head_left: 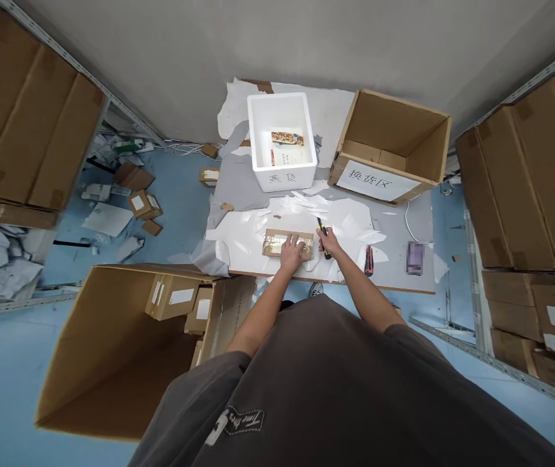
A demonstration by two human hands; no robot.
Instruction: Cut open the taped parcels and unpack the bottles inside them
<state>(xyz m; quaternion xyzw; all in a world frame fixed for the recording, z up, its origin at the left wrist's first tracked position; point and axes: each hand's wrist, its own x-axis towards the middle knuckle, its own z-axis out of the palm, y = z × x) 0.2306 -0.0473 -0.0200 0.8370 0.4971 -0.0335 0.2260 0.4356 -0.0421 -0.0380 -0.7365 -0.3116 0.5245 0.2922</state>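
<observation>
I see a spread left hand partly hiding a small, shiny-taped brown cardboard box, six o'clock of the white foam bin; the right hand grips a black-and-yellow cutter.

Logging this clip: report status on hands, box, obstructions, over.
Left hand on small cardboard box; right hand gripping black-and-yellow tool; white scraps beyond box.

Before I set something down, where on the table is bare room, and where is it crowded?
A bare grey patch of table shows between the red-and-black tool and the purple item; another lies left of the white foam box. Crowded: around the left hand on the package, the right hand with the cutter, and white scraps beyond.
</observation>
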